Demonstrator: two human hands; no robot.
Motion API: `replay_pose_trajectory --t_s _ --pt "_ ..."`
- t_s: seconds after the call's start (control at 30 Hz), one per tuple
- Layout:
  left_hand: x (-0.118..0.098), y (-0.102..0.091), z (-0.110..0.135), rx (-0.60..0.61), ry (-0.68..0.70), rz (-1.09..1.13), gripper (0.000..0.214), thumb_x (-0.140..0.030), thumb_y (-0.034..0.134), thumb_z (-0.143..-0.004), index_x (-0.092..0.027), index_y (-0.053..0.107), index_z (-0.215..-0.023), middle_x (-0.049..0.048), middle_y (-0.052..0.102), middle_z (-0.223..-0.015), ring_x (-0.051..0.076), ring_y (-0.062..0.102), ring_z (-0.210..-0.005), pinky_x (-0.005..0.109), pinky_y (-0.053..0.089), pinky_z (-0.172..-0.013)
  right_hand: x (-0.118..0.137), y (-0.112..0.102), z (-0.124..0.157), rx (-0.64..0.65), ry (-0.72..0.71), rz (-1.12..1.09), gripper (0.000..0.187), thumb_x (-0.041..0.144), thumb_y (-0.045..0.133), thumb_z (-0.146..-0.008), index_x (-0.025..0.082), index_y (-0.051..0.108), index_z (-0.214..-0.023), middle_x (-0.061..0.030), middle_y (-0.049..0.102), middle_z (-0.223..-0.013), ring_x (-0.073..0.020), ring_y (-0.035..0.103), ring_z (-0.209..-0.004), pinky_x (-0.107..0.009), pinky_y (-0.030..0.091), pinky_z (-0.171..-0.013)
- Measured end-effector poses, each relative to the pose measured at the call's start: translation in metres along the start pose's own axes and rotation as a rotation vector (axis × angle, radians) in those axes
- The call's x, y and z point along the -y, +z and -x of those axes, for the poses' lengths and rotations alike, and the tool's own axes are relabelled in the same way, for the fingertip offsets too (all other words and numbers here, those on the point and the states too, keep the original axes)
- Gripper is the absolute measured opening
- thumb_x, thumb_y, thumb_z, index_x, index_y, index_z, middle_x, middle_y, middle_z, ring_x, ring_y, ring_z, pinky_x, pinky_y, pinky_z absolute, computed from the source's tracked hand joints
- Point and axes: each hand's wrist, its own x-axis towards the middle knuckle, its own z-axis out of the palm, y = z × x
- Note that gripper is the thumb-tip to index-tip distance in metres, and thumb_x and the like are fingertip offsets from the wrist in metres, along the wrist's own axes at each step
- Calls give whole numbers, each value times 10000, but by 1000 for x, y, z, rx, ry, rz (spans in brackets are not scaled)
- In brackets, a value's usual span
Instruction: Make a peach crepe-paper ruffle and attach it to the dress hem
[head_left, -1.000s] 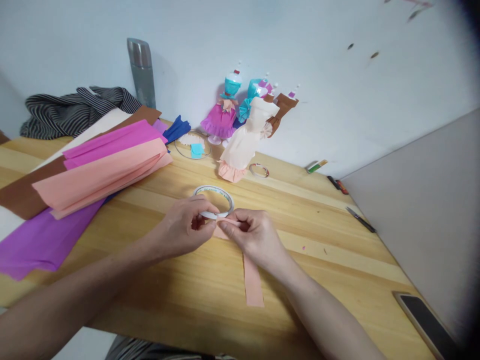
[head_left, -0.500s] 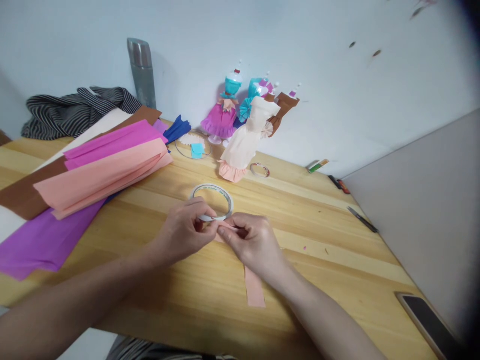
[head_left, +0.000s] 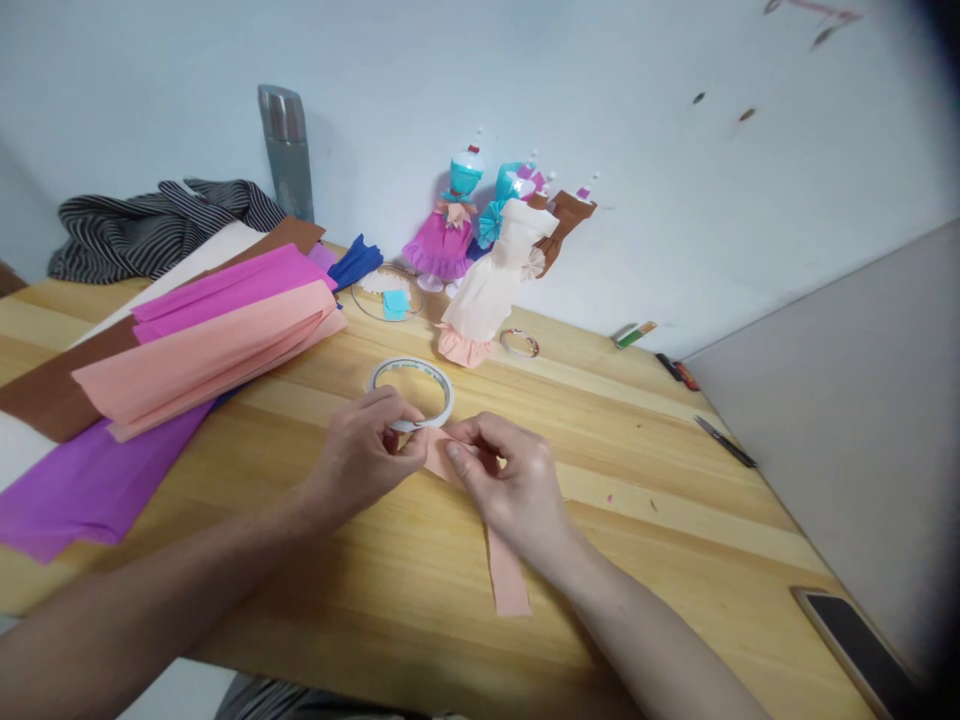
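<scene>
A narrow peach crepe paper strip lies on the wooden table, its far end pinched under my fingers. My left hand has its fingers closed on a white tape roll at the roll's near edge. Just to the right, my right hand is closed, thumb and fingers pressing the strip's top end beside the roll. The two hands almost touch. The strip's middle is hidden under my right hand.
Folded crepe sheets in peach, pink and purple lie at left. Dolls in paper dresses stand by the wall, near a grey flask and striped cloth. A phone lies at lower right, pens beside a grey board.
The tape roll has shifted a little to the left and away from me with my left hand. My right fingers have moved slightly along the strip's top end.
</scene>
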Motion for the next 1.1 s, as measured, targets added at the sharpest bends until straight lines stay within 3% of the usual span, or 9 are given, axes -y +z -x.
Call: replay_pose_trajectory --t_s 0.23,0.63,0.87,1.0,1.1 --pt "-7 1 1 11 16 31 75 -100 586 -705 -151 604 -652 -40 519 -553 44 447 -460 140 357 -429 -4 3 -1 28 -53 -146 108 170 548 -832 165 630 -761 -18 640 -715 -94 535 -582 -209 401 -537" --pt "-9 -1 2 66 4 90 81 -94 590 -725 -139 619 -664 -10 549 -581 56 453 -478 160 353 -426 -8 4 -2 -71 -35 -53 125 162 574 -799 170 556 -676 36 538 -563 -63 441 -479 -184 356 -448" --pt "-8 1 3 75 21 98 94 -73 584 -720 -139 611 -659 -12 550 -583 51 439 -471 163 349 -431 -11 6 -1 -72 9 -91 21 178 579 -796 168 584 -814 22 576 -626 -76 501 -517 -185 391 -469" --pt "-6 0 3 109 15 92 98 -79 576 -724 -138 609 -653 -10 558 -581 55 441 -471 169 348 -434 -11 4 -3 -10 5 -97 163 191 553 -799 142 644 -926 0 600 -645 -80 480 -501 -202 371 -464" --pt "-7 -2 0 201 -14 105 116 -110 566 -755 -138 612 -651 -9 544 -573 64 463 -489 167 356 -437 -10 2 -5 83 38 -94 157 196 528 -800 140 668 -843 2 581 -621 -76 440 -490 -210 339 -468"
